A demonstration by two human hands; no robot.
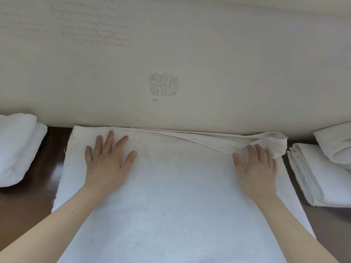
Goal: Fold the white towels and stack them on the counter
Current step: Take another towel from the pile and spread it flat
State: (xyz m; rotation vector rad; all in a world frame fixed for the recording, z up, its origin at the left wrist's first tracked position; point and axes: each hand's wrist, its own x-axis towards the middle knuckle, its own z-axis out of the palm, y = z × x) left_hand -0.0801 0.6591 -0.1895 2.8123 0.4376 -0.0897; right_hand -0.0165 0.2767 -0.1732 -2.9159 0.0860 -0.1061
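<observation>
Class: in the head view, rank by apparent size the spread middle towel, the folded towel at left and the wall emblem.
Largest: middle towel, also nearest the camera.
Then: folded towel at left, partly cropped.
Smallest: wall emblem.

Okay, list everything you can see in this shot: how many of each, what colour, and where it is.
spread towel: one, white, centre of the counter, far right corner bunched up
left towels: seemingly two, white, folded, left edge of the counter
right towels: at least two, white, right edge; a bundled one lies on a flat folded one
counter: one, dark brown, under the towels
wall: one, cream, behind the counter
emblem: one, pale beige, middle of the wall
left hand: one, flat, fingers spread, presses the spread towel's far left part
right hand: one, flat on the spread towel, fingertips at the bunched corner
</observation>
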